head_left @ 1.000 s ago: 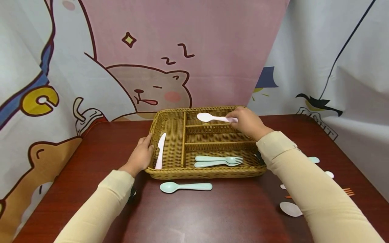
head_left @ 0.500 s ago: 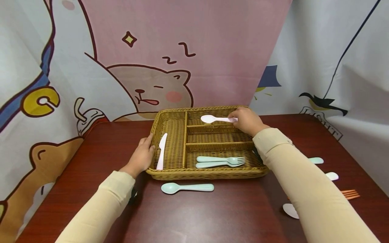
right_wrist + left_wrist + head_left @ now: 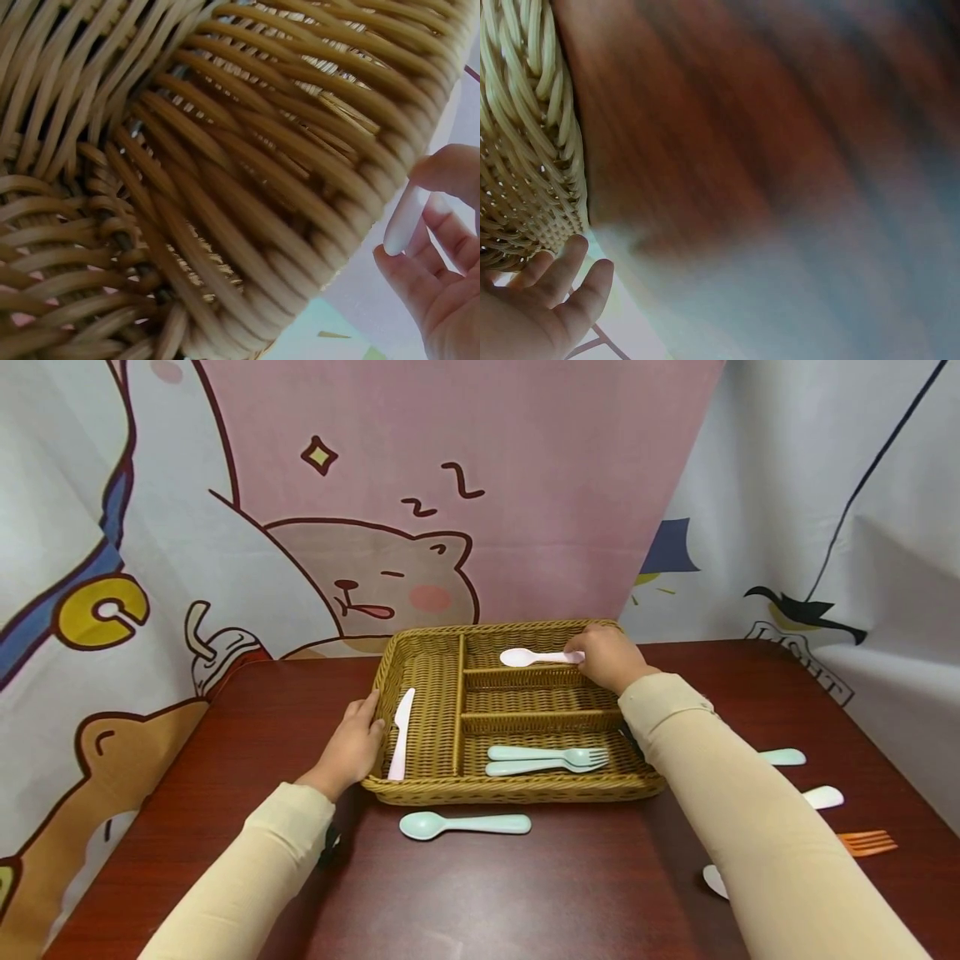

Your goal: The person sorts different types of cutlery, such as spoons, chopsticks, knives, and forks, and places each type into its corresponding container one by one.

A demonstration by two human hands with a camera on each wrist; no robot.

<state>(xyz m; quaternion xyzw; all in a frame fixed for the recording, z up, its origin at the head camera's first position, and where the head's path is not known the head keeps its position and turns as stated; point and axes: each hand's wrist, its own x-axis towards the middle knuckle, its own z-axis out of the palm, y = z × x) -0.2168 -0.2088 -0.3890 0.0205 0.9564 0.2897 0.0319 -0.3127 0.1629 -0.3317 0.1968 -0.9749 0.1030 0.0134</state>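
A pale pink spoon (image 3: 519,657) lies level over the back right compartment of the wicker basket (image 3: 517,789). My right hand (image 3: 609,658) pinches its handle end between thumb and fingers; the right wrist view shows the handle (image 3: 407,217) in those fingers, beside the basket's woven wall. Against the basket's left side rests my left hand (image 3: 347,747), its fingers extended along the outer wall in the left wrist view. A pale pink knife (image 3: 402,735) lies in the long left compartment. Two mint green forks (image 3: 547,760) lie side by side in the front right compartment.
On the table (image 3: 480,893) in front of the basket lies a mint green spoon (image 3: 465,825). Right of my right forearm show a mint handle (image 3: 783,757), a white handle (image 3: 823,797) and an orange fork (image 3: 870,842). Part of a white spoon (image 3: 715,881) peeks out left of the sleeve.
The right hand has brought the pink spoon slightly to the right and a little lower over the back compartment. My left hand stays at the basket's side. The head view has shifted slightly.
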